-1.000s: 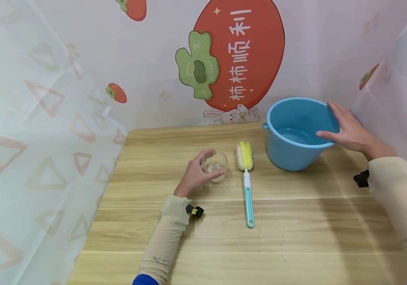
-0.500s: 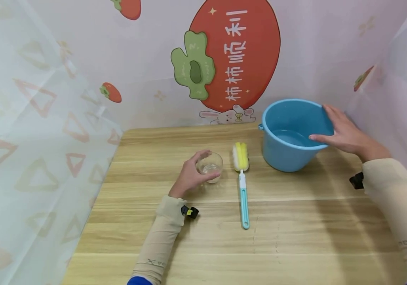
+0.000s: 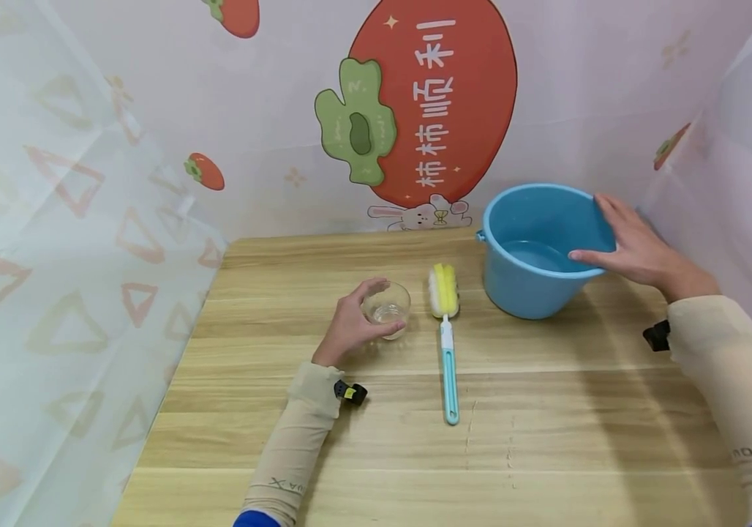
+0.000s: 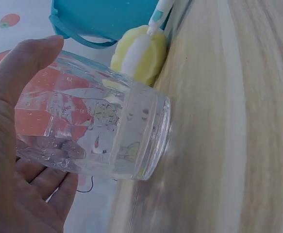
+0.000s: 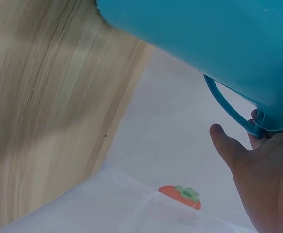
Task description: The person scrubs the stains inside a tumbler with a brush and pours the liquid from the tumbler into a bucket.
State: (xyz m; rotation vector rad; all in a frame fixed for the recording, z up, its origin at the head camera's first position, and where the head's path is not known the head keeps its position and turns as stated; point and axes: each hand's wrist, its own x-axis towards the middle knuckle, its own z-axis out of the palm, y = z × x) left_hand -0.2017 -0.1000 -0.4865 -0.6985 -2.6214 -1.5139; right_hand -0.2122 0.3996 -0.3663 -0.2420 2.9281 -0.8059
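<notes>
A clear drinking glass (image 3: 390, 306) stands upright left of the table's middle, its thick base (image 4: 153, 138) close to the wood. My left hand (image 3: 352, 322) curves round it, thumb (image 4: 37, 58) at one side near the rim and fingers at the other; droplets mark its wall. A blue bucket (image 3: 534, 289) stands at the back right. My right hand (image 3: 642, 252) grips its right rim, the thumb over the edge. Between glass and bucket lies a sponge bottle brush (image 3: 444, 293) with a white and turquoise handle (image 3: 450, 380).
The wooden table (image 3: 376, 439) meets a printed curtain (image 3: 271, 132) at the back and on both sides. On the bucket's outside, its blue carrying handle (image 5: 224, 104) hangs beside my right hand.
The head view has shifted slightly, so everything sits a little further left in it. Both hands keep the same places on the glass and the bucket.
</notes>
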